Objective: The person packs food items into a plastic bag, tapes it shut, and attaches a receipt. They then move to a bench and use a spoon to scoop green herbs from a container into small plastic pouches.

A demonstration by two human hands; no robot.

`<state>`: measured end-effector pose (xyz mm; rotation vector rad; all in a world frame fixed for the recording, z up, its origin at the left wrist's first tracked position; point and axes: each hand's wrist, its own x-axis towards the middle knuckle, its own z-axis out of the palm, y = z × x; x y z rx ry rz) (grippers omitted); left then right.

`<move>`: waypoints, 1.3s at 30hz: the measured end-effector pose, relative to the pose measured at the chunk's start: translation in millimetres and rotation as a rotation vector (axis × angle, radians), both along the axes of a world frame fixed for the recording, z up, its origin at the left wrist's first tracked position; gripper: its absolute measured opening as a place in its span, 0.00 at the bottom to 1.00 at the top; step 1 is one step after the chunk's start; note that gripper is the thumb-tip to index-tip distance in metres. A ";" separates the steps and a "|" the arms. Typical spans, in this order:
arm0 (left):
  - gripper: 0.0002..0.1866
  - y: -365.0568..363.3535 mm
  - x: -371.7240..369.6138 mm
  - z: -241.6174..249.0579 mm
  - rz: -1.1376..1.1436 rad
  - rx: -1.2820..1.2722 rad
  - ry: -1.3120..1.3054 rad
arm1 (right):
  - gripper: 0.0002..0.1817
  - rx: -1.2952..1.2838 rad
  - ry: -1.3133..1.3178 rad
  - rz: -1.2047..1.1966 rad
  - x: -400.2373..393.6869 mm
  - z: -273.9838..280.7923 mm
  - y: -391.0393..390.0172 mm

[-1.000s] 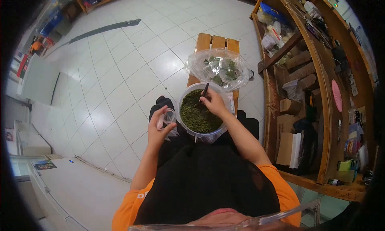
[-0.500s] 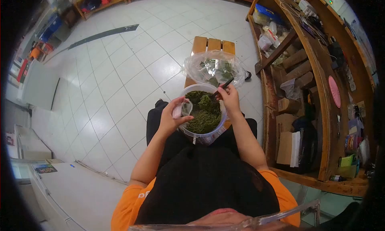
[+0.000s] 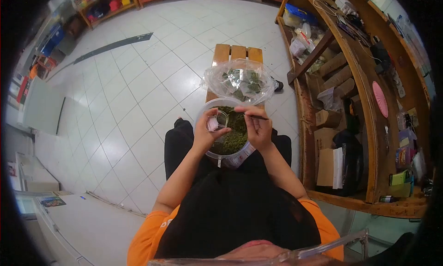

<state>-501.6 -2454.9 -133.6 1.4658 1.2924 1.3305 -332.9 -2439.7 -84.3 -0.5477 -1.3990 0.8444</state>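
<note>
A round clear tub [image 3: 203, 110] of green moss [image 3: 236, 137] rests between my knees at the near end of a slatted wooden bench. Over its left side, my left hand [image 3: 208, 129] grips a small clear container [image 3: 221, 120]. My right hand [image 3: 258, 127] is closed round a thin dark tool [image 3: 259, 117], whose tip end points left above the moss, close to the container's rim. Just beyond the tub, an open clear plastic bag [image 3: 240, 80] with green material inside lies on the bench [image 3: 238, 51].
At the right stands a wooden shelf unit [image 3: 339, 42] with boxes, bags and a pink oval item [image 3: 380, 99]. White cabinets [image 3: 101, 229] are at the lower left. Low shelves line the far wall beyond the tiled floor [image 3: 138, 90].
My right hand has turned and lowered, bringing the tool from an upright slant to nearly level beside the container. The clump of moss at the tool's end no longer shows. The view has shifted slightly.
</note>
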 end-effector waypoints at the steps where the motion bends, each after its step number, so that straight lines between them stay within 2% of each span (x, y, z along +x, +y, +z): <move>1: 0.36 -1.1 -0.5 -2.1 0.002 -0.001 0.002 | 0.10 -0.001 0.002 0.002 -0.1 -4.6 0.5; 3: 0.34 -2.0 -1.5 -6.6 0.057 0.048 -0.001 | 0.10 0.045 -0.519 -0.019 0.1 -11.4 2.2; 6: 0.31 -2.7 -8.2 -9.8 0.074 0.093 0.081 | 0.10 -0.094 -0.617 0.093 -12.6 -31.4 -4.2; 7: 0.31 -3.7 -9.4 -5.5 0.077 0.094 0.084 | 0.09 -0.047 -0.600 0.051 -14.0 -37.8 -2.4; 9: 0.21 -6.4 -10.1 4.1 0.096 0.139 0.311 | 0.09 0.002 -0.566 0.007 -13.1 -43.7 3.1; 10: 0.21 -5.7 -12.4 0.9 0.095 0.139 0.312 | 0.10 0.048 -0.534 -0.041 -12.4 -44.0 4.3; 13: 0.06 -4.8 -18.6 -1.2 0.070 0.054 0.039 | 0.11 -0.097 -0.496 -0.095 -10.8 -27.6 -3.8; 17: 0.08 -4.9 -27.5 -1.7 0.019 0.122 0.157 | 0.13 -0.235 -0.582 -0.043 -9.3 -27.4 -4.4; 19: 0.10 -6.6 -27.1 4.4 0.045 0.245 0.332 | 0.11 0.061 -0.625 -0.108 -14.5 -27.7 0.1; 23: 0.12 -12.1 -19.8 10.4 0.027 0.255 0.358 | 0.07 0.014 -0.701 -0.054 -20.1 -35.7 1.5; 25: 0.13 -13.1 -21.8 15.9 0.091 0.304 0.429 | 0.10 -0.171 -0.835 -0.159 -23.3 -35.7 -0.5; 26: 0.13 -12.8 -23.4 17.6 0.088 0.305 0.429 | 0.10 -0.172 -0.835 -0.161 -22.7 -35.8 1.8; 28: 0.11 -12.1 -26.8 19.3 0.084 0.237 0.370 | 0.16 -0.463 -0.871 0.008 -19.8 -38.1 11.5; 29: 0.11 -10.2 -27.8 18.0 0.084 0.238 0.370 | 0.16 -0.463 -0.871 0.008 -17.5 -44.4 17.1; 31: 0.15 -5.7 -29.6 16.4 0.040 0.076 0.141 | 0.20 -0.428 -0.762 0.264 -13.5 -51.9 27.8; 32: 0.15 -5.1 -28.5 15.3 0.042 0.076 0.142 | 0.20 -0.427 -0.761 0.265 -10.3 -55.4 32.5; 34: 0.20 -3.1 -23.2 16.5 0.193 0.222 0.136 | 0.18 -0.750 -0.460 0.117 -5.9 -46.3 39.9; 35: 0.20 -3.2 -24.0 16.3 0.193 0.223 0.136 | 0.15 -0.851 -0.192 0.090 -2.9 -43.7 43.7; 36: 0.24 -4.1 -25.4 15.2 0.053 0.027 -0.047 | 0.15 -0.851 -0.191 0.089 -1.4 -44.7 47.7; 37: 0.29 -5.1 -26.0 13.8 -0.089 -0.169 -0.230 | 0.14 -0.920 0.046 0.093 -0.7 -46.1 51.1; 38: 0.29 -5.5 -25.5 11.2 -0.090 -0.169 -0.229 | 0.13 -0.980 0.286 0.096 1.0 -47.8 53.1; 39: 0.30 -5.5 -24.8 7.9 -0.185 -0.337 -0.421 | 0.10 -0.985 0.142 0.167 4.3 -48.1 49.7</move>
